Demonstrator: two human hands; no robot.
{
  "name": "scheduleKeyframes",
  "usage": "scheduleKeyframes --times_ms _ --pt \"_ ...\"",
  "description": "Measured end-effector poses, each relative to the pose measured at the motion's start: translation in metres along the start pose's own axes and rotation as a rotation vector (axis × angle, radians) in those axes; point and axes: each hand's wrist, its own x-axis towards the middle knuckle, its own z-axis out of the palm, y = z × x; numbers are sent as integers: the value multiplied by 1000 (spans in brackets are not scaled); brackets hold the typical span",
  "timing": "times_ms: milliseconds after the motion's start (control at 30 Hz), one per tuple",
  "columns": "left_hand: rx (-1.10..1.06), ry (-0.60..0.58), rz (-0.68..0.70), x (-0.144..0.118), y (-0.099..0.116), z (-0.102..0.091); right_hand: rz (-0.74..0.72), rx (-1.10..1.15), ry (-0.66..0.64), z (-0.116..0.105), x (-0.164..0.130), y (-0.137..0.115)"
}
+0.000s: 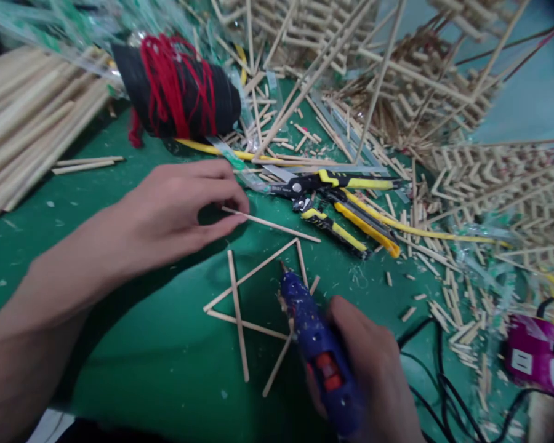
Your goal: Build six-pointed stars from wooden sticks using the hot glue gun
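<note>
Over green mat (pixel 120 344), left hand (pixel 175 209) pinches a stick (pixel 277 226); right hand (pixel 373 369) grips blue glue gun (pixel 316 344).

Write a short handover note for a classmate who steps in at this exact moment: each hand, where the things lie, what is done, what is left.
Left hand: pinches one thin loose bamboo stick by its end, just above the green cutting mat.
Right hand: grips the blue hot glue gun, nozzle pointing at the star-shaped frame of thin bamboo sticks.
Nearby: yellow-and-black cutting pliers beyond the frame, a pile of uncut bamboo sticks far left, a black roll wound with red yarn behind.
Done: several sticks already lie crossed as a frame.
Left: the held stick is not yet joined to it.
</note>
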Motion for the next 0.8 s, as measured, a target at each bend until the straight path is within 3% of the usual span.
scheduleKeyframes --times_ms 167,267,367,467,633,800 --pt "79 -35 28 -7 -28 -21 119 89 77 -5 -15 9" --pt "168 -80 1 -12 -37 -29 149 116 212 -8 -20 17" --pt "215 -39 -38 -13 -27 -34 179 100 351 -11 -18 24" --pt "112 13 -18 -3 -2 -39 243 40 417 -11 -15 27" --pt "207 -31 -93 59 25 -30 349 -6 384 -12 -17 33" --pt "296 -156 -78 137 36 8 487 -70 375 -16 -23 37"
